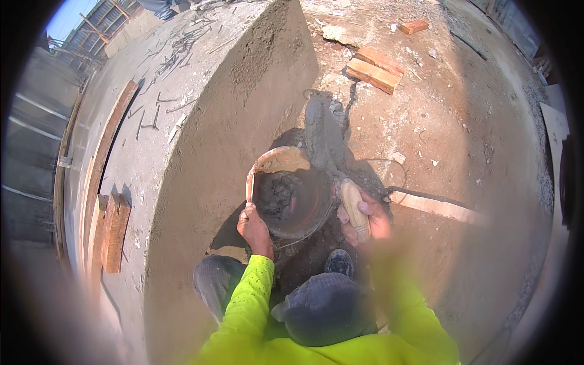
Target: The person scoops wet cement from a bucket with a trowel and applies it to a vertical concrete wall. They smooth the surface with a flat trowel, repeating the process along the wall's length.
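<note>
Left hand (pixel 254 230) on grey-smeared round bucket (pixel 283 159)

Our view of the right forearm (pixel 395 274) is smeared by a brownish blur, and the fingers of the right hand (pixel 376 220) hide part of the wooden handle (pixel 351 202). We cannot see the floor of the bucket (pixel 285 160) beneath its grey mix (pixel 277 201), nor the rest of the shoe (pixel 339 263) behind the knee (pixel 328 307). The dark shape (pixel 565 182) at the far right is cut off, and we find the bits (pixel 185 45) strewn on the slab (pixel 152 164) too small to name.
</note>
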Available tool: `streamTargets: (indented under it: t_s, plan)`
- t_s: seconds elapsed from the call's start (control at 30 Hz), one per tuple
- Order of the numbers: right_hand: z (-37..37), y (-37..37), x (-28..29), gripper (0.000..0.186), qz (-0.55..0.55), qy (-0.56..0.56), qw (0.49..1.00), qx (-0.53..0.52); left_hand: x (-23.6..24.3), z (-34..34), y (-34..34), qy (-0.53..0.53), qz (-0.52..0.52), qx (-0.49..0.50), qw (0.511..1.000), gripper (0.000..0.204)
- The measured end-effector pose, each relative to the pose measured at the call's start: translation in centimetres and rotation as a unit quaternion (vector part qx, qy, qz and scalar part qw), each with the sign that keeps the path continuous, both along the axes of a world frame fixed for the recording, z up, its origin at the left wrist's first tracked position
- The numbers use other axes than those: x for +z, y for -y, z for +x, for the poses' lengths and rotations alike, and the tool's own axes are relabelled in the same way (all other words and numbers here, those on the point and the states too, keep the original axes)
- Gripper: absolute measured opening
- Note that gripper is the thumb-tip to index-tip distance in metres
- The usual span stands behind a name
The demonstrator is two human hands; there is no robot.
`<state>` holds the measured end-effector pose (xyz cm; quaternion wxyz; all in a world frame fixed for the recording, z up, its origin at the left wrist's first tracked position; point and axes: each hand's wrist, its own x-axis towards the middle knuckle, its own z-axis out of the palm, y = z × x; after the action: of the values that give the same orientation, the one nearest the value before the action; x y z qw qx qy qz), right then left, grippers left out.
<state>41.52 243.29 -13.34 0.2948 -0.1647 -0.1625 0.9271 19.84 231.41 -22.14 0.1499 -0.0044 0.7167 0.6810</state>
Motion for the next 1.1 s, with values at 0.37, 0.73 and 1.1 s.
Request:
streamTargets:
  t_s: [0.37,0.73,1.1]
  plan:
    - [-15.7,-11.4,-0.4,0.065,0.489,0.237,0.799,-0.259,1.6,0.1,0.8,0.023,-0.003,0.005,1.000,0.031]
    - [-0.7,-3.4,-8.6,0.056,0.698,0.442,0.520,0.217,0.5,-0.4,-2.5,-0.086,-0.064,-0.105,0.989,0.034]
    - [2.8,-3.3,-13.4,0.053,0.416,0.258,0.839,0.239,1.5,4.3,-9.6,-0.244,-0.054,-0.303,0.920,0.037]
